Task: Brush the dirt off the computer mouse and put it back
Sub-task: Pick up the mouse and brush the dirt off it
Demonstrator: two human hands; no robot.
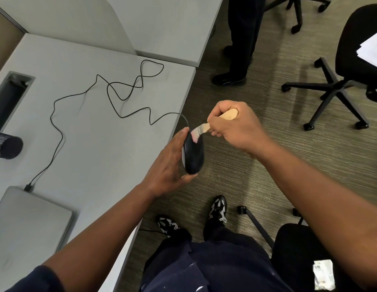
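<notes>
A grey desk (88, 133) is seen left, carpet (236, 175) right. The mouse (193, 155) is gripped by the left hand (170, 163) off the desk edge; the brush (213, 125) is clenched in the right hand (236, 127), bristles touching it.

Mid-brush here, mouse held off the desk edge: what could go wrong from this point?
The left hand holds the mouse out over the carpet, gripped only at its ends; a hard stroke of the brush might knock it loose. Its cable lies in crossed loops on the desk and runs to the laptop, so pulling further could snag it or tug the plug.
</notes>
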